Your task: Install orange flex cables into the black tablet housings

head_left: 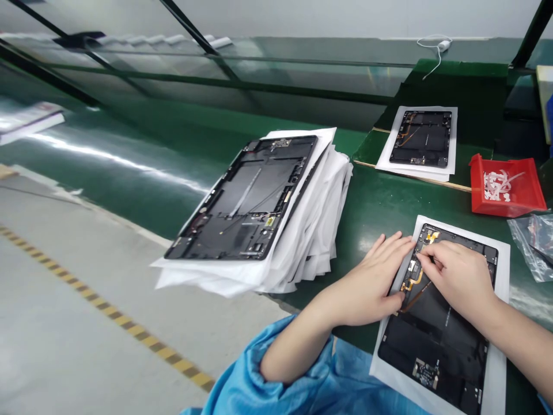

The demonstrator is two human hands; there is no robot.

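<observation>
In front of me a black tablet housing (458,337) lies open side up on a white sheet (496,369). An orange flex cable (415,282) runs along its left edge, and a small circuit board (425,373) sits near the bottom. My left hand (367,288) rests at the housing's left edge, its fingers stretched out and the thumb over the rim. Over the upper left part, my right hand (462,279) pinches with thumb and forefinger close to the flex cable. Whatever is between those fingertips is too small or hidden to make out.
To the left stands a tall, leaning stack of tablet housings (242,196) interleaved with white sheets. Another housing (421,138) lies farther back. At the right are a red bin (507,199) of small white pieces and a clear plastic bag (536,242). A white cable (439,52) lies behind.
</observation>
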